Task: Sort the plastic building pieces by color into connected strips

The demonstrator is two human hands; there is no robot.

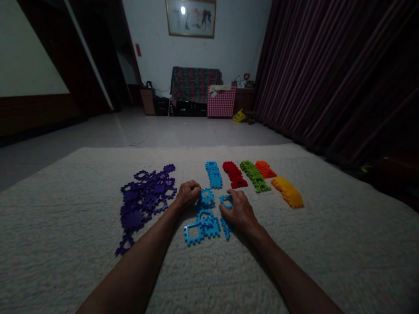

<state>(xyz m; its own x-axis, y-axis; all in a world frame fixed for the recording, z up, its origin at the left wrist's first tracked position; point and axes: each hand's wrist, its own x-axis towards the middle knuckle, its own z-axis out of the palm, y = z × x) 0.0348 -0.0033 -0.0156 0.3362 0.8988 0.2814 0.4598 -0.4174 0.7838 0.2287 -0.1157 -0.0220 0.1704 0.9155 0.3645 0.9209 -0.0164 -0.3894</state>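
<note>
My left hand [190, 192] is closed, its curled fingers at the left edge of a small stack of light-blue toothed building pieces [207, 197]. My right hand [241, 211] holds a light-blue square frame piece [225, 201] between thumb and fingers, just right of that stack. Below the hands lie more light-blue pieces, including an open square frame [194, 233] and a solid square [213, 228]. A narrow light-blue piece [225, 229] rests under my right hand. The fingertips of my left hand are partly hidden.
A loose heap of purple toothed pieces [144, 196] spreads on the left. Beyond my hands, overlapping rows in light blue [214, 175], red [234, 174], green [255, 176], orange [265, 169] and yellow [288, 192] lie on the pale quilted cover [203, 279]. A dark curtain [310, 78] hangs at right.
</note>
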